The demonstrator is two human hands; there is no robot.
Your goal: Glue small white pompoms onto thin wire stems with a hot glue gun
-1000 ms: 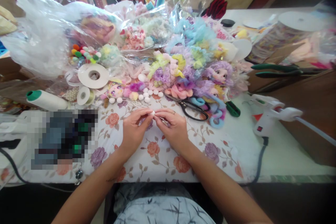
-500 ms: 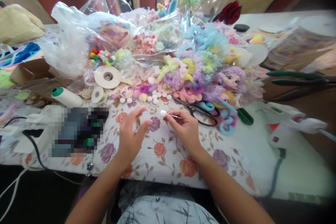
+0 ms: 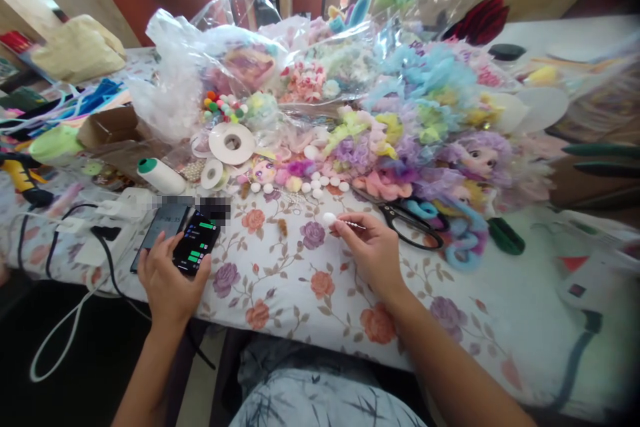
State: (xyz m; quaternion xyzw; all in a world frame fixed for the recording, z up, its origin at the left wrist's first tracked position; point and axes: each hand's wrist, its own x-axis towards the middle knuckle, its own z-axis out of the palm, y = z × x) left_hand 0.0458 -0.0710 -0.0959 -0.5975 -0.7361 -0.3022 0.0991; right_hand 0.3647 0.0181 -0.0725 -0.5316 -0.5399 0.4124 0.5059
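Note:
My left hand (image 3: 173, 277) is spread over a phone (image 3: 197, 243) with a dark lit screen, its fingertips at or just above the phone. Whether they touch it I cannot tell. A grey screen or panel (image 3: 157, 230) lies alongside on the left. My right hand (image 3: 373, 247) pinches a small white ball (image 3: 329, 219) between thumb and fingers. A thin beaded or twisted strand (image 3: 354, 223) shows by the same fingers. Beyond the hands, several similar white balls (image 3: 317, 185) lie near a doll face (image 3: 263, 171).
Black-handled scissors (image 3: 415, 227) lie right of my right hand. A white glue gun (image 3: 590, 273) stands at the far right. Ribbon rolls (image 3: 243, 145) and a thread cone (image 3: 163, 175) sit behind the phone. Cables (image 3: 107, 260) run along the left edge. Pastel fluffy trims (image 3: 350, 147) heap at the back.
My left hand has moved left and down, from near the right hand to over the phone. The view has swung left. My right hand still pinches the white ball.

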